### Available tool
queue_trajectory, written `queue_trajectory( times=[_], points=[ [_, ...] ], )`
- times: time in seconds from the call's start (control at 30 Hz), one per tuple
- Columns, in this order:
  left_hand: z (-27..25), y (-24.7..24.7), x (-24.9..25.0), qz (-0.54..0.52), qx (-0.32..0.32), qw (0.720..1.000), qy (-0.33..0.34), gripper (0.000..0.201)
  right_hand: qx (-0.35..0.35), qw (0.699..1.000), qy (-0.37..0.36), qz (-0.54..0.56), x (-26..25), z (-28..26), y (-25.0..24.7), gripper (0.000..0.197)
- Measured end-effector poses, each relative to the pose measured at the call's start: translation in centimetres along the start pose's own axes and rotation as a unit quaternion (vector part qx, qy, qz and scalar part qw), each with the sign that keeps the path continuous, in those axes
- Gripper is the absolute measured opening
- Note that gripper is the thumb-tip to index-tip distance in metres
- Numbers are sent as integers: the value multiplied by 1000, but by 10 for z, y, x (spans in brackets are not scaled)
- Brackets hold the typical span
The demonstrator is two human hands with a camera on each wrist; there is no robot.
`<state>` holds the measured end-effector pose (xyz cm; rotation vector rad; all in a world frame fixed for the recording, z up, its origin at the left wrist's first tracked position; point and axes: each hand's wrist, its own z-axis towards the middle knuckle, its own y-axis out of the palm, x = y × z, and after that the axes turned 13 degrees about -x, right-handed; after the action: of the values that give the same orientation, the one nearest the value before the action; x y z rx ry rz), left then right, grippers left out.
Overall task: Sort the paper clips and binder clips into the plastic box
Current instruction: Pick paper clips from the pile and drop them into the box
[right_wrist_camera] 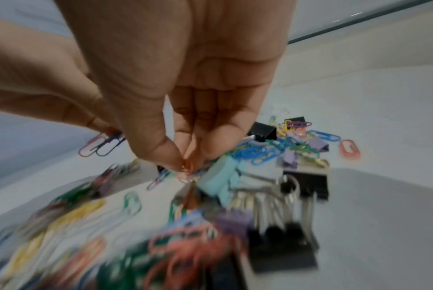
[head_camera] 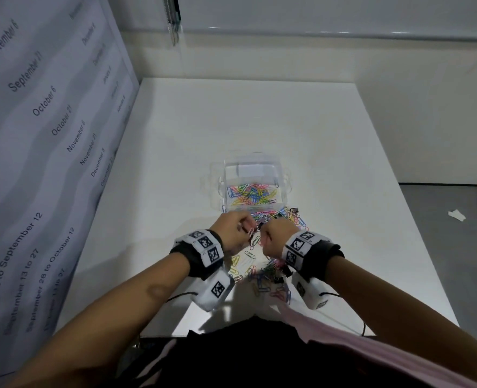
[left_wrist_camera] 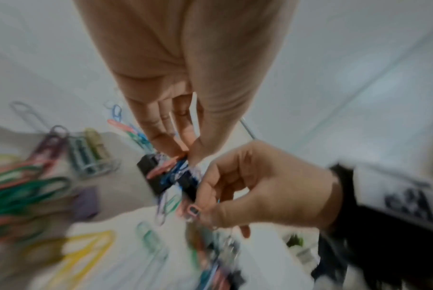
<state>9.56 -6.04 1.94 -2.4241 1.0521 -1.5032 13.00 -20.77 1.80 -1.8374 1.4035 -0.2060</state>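
Observation:
The clear plastic box (head_camera: 283, 175) stands open on the white table, with many coloured paper clips (head_camera: 249, 193) inside. Just in front of it my two hands meet above the table. My left hand (head_camera: 247, 229) (left_wrist_camera: 188, 155) pinches pink and blue paper clips (left_wrist_camera: 168, 168) that are tangled with a black binder clip (left_wrist_camera: 151, 172). My right hand (head_camera: 262, 233) (right_wrist_camera: 188, 164) pinches an orange paper clip (right_wrist_camera: 187, 168) from the same small bunch. Under my wrists lies a loose pile of clips (head_camera: 262, 273). It includes light blue (right_wrist_camera: 220, 176), black (right_wrist_camera: 307, 184) and purple (right_wrist_camera: 235, 221) binder clips.
More clips (head_camera: 293, 217) are scattered at the box's near right corner. A wall sheet printed with dates (head_camera: 35, 135) runs along the left of the table. A scrap of white paper (head_camera: 457, 215) lies on the grey floor to the right. The motion blurs both wrist views.

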Motion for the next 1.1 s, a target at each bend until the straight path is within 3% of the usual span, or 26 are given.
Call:
queue_trajectory(
  times=[0.13,0.27,0.37,0.5,0.67,0.83,0.97,1.1],
  points=[
    [11,-26,12,-96,71,992,40,33,80,994,-9,70,4,2,-29,13],
    [23,-44,23,-151,134,979,35,29,174,974,-3,143,9,11,-57,9],
    [28,-50,24,-170,123,978,9,33,196,967,-2,161,17,14,-64,13],
    [26,-48,13,-130,95,987,-21,38,172,978,15,114,28,18,-59,20],
    [13,-37,5,-11,82,996,-19,42,53,997,60,-24,24,31,-57,50],
    [-7,-28,-4,50,89,995,18,34,-2,997,70,-32,23,48,-56,68],
    [-22,-30,-14,62,89,994,34,32,-6,998,58,-25,23,53,-57,77],
    [-30,-30,-25,59,91,994,36,32,22,998,56,-3,22,51,-61,69]
  ],
)
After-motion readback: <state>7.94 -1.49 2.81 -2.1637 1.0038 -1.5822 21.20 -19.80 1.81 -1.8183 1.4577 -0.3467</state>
